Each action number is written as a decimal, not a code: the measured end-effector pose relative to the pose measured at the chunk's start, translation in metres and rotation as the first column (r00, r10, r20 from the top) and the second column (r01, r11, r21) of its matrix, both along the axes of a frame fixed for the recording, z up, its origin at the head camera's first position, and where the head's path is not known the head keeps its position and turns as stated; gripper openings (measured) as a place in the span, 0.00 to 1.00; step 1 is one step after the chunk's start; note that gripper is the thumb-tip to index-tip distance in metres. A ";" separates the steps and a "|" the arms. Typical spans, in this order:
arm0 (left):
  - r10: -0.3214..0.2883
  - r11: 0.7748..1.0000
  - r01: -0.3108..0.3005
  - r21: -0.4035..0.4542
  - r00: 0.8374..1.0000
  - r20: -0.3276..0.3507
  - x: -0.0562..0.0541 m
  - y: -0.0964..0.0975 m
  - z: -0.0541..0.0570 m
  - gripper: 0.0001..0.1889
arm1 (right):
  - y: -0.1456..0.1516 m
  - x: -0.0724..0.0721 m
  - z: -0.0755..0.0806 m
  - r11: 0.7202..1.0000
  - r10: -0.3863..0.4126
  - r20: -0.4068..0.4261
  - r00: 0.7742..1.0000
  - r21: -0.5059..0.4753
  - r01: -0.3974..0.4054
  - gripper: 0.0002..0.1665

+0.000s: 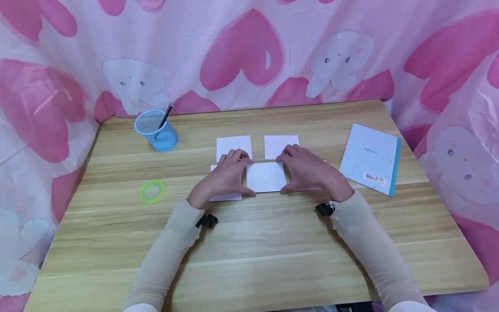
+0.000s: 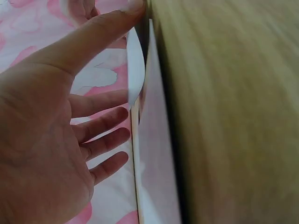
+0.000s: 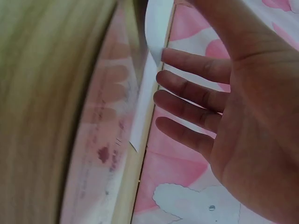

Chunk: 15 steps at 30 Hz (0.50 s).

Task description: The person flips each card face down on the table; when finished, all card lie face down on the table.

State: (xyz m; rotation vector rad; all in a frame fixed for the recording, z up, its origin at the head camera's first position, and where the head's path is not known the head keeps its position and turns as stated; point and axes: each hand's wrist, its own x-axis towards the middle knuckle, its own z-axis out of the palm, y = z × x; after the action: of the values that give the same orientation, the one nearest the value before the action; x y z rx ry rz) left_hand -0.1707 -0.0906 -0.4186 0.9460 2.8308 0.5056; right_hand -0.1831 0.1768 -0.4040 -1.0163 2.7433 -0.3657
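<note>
A white card (image 1: pixel 266 177) sits between both hands in the middle of the table. My left hand (image 1: pixel 230 175) pinches its left edge, thumb at the near corner and index finger at the far one. The right hand (image 1: pixel 306 170) grips the right edge the same way. In the wrist views the card (image 2: pixel 135 65) looks slightly bowed, and the other fingers of each hand are spread. Under the left hand lies another white card (image 1: pixel 226 196), partly covered. A pinkish, glossy card with markings (image 3: pixel 105 144) lies beneath the right hand, mostly hidden in the head view.
Two more white cards (image 1: pixel 233 147) (image 1: pixel 278 145) lie side by side behind the hands. A blue mesh pen cup (image 1: pixel 163 138) holding a pen stands at the back left, with a green tape roll (image 1: pixel 145 197) nearer. A pale blue notebook (image 1: pixel 368 156) lies right.
</note>
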 end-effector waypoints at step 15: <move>-0.005 1.000 0.004 -0.020 1.000 -0.025 0.004 0.009 0.008 0.50 | 0.036 -0.002 0.018 0.991 -0.057 0.062 0.996 -0.121 0.064 0.56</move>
State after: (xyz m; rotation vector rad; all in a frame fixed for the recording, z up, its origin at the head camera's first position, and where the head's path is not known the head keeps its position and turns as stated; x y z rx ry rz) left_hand -0.1669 -0.0817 -0.4105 0.9617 2.8497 0.4680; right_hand -0.1850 0.2132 -0.3865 -0.9364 2.7319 -0.5715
